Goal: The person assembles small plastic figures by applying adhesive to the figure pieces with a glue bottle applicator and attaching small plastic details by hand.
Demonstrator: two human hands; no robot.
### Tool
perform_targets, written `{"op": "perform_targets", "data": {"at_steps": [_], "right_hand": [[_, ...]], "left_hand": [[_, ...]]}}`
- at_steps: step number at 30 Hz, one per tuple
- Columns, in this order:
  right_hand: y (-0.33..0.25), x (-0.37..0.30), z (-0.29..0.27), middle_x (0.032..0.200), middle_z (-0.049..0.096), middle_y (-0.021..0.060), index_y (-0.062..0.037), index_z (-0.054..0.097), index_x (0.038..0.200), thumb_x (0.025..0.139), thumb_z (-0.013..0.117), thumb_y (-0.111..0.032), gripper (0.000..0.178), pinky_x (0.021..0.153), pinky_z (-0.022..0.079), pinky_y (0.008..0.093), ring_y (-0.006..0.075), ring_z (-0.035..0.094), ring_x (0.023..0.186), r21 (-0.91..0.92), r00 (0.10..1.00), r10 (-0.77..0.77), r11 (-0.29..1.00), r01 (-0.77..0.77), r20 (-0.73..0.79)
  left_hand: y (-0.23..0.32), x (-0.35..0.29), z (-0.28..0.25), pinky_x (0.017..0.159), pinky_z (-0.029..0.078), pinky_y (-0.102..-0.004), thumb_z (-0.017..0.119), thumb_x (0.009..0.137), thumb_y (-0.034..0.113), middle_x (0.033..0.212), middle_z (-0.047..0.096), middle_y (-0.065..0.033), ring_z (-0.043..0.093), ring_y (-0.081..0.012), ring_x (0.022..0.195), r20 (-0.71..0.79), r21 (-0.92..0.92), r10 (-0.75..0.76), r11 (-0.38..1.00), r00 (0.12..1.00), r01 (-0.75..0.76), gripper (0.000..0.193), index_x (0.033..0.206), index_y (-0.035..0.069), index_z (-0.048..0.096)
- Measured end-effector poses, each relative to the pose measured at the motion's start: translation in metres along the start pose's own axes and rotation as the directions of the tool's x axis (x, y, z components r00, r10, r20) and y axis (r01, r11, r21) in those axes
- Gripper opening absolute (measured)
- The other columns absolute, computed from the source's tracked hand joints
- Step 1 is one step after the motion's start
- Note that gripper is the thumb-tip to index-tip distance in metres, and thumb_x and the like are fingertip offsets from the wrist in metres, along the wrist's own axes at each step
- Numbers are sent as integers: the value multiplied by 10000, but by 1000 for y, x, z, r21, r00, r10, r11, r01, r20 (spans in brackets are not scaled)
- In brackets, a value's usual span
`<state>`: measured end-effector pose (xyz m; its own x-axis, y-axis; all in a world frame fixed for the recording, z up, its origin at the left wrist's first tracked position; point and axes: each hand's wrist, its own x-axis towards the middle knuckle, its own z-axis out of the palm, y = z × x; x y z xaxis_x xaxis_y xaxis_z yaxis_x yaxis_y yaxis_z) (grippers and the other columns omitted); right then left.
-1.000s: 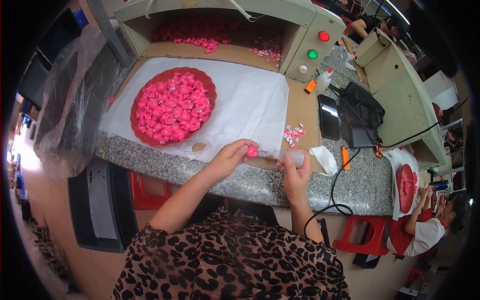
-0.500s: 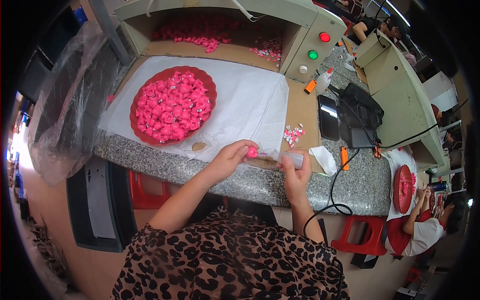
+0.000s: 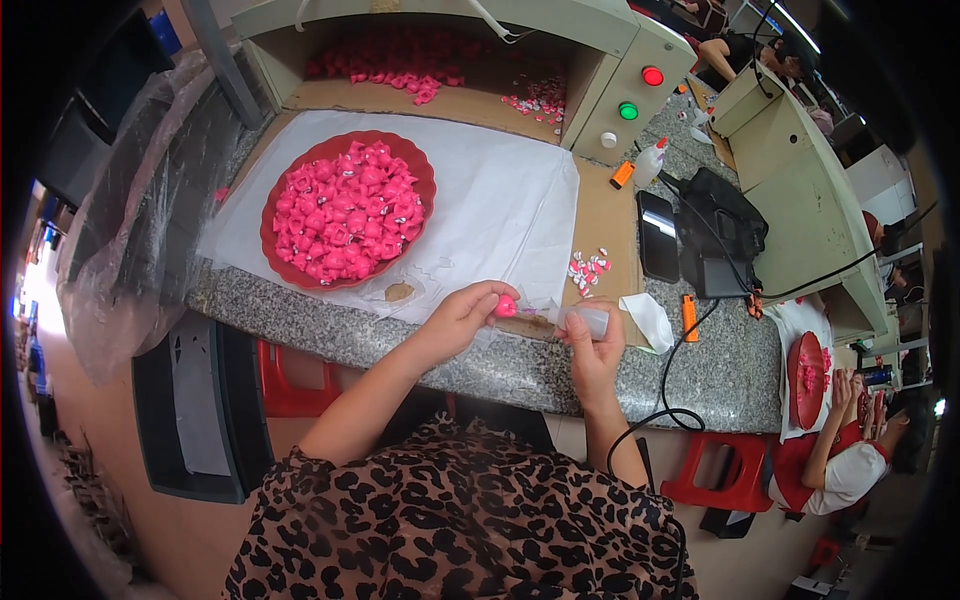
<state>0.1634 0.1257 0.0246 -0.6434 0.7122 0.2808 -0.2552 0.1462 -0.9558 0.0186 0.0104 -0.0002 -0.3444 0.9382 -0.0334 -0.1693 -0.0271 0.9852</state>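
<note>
Between the thumb and fingers of my left hand [image 3: 466, 315] is a small pink figure [image 3: 506, 307], held above the near edge of the table. My right hand [image 3: 594, 350] is wrapped round a translucent white squeeze bottle [image 3: 588, 321]. Its narrow tip points left at the figure, with a small gap between them. A red scalloped bowl [image 3: 427, 170] heaped with many such pink figures stands on white paper [image 3: 500, 190], beyond my left hand. Small pink and white pieces [image 3: 588, 270] lie scattered just past my right hand.
A cream-coloured cabinet [image 3: 615, 100] with an open bay stands behind, holding more pink pieces. To the right are a phone [image 3: 657, 235], a black bag [image 3: 720, 215], two orange lighters [image 3: 689, 316] and a glue bottle [image 3: 649, 162]. A black cable [image 3: 665, 395] loops by my right forearm.
The bottle's tip has drawn back slightly to the right, away from the pink figure. My left hand keeps about the same place.
</note>
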Motion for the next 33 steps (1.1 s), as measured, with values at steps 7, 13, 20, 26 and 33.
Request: {"op": "perform_targets", "data": {"at_steps": [7,13,20,26,33], "right_hand": [[-2,1,1,785,477,57,-22,428,869,802,543,-107,158,519,393,199,105,498,594,-10,1000,2,1000,-2,-4],[-4,-2,3,804,460,64,-16,425,863,800,544,-110,164,517,393,200,107,494,594,-22,1000,-14,1000,14,-2],[0,-6,3,812,450,64,-11,423,850,802,540,-103,157,516,398,198,105,492,591,-93,995,-100,990,101,14],[-6,-8,7,809,438,74,9,414,859,802,515,-45,127,580,406,203,106,494,629,-59,1000,-16,998,14,-24],[-2,-10,8,829,435,76,12,419,851,808,517,-54,126,572,410,204,105,499,631,-39,999,-12,999,10,-53]], "left_hand": [[-3,1,1,675,388,-201,351,892,127,846,496,2,417,-67,716,-28,-4,11,1000,1000,-11,222,1034,41,499],[-5,1,1,653,360,-166,351,904,160,863,483,9,395,-59,705,-29,16,32,999,999,-31,224,1040,37,480],[0,-1,4,598,351,-164,349,903,157,834,480,13,406,-51,674,-57,52,78,996,995,-75,217,1027,33,477],[0,-1,3,584,355,-167,349,898,138,783,471,5,415,-49,666,-76,91,62,994,995,-55,209,1025,25,469],[1,-1,4,596,374,-179,373,884,119,771,482,-8,430,-60,660,-90,70,55,996,994,-49,193,1029,17,449]]}}
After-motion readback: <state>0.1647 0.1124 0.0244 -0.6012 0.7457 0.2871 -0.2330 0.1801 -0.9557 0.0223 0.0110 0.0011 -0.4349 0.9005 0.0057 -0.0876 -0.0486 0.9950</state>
